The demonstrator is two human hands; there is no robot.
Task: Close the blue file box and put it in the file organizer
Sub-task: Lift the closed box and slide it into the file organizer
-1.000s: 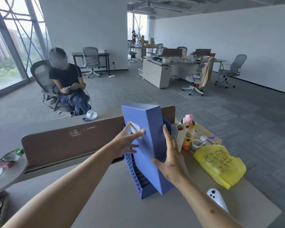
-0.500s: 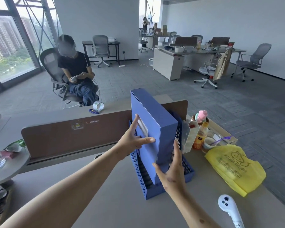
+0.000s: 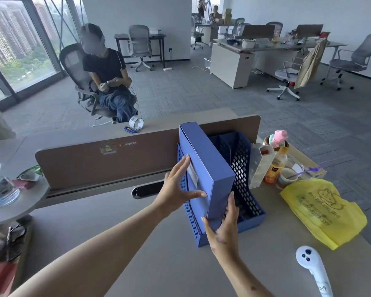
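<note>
While the fingers of the left hand [image 3: 176, 190] lie spread and flat on the broad left face of the closed blue cardboard file box [image 3: 206, 168], the thumb points to the right along that face, just below a white label strip [image 3: 192, 175]. The hand presses on the box and does not wrap around it. The right hand [image 3: 223, 226] comes from below: its fingers stand upward against the narrow front face of the box near the lower corner, and its thumb reaches to the left under that corner, so the corner sits between thumb and fingers in a loose, half-open hold.

The box is tilted, with its top leaning away toward the brown desk partition [image 3: 107, 155]. Its lower part is already inside the leftmost compartment of the blue perforated plastic file organizer [image 3: 244, 185], between the left wall and the first divider. I cannot tell if its bottom touches the floor of the organizer. The other compartments on the right look dark.

The organizer stands on the grey desk [image 3: 169, 264]. Just beside it on the right are a white carton [image 3: 260, 166] and an orange drink bottle [image 3: 275, 166]. A yellow plastic bag [image 3: 321, 211] lies further right, and a white controller [image 3: 313, 269] lies near the front edge of the desk.
</note>
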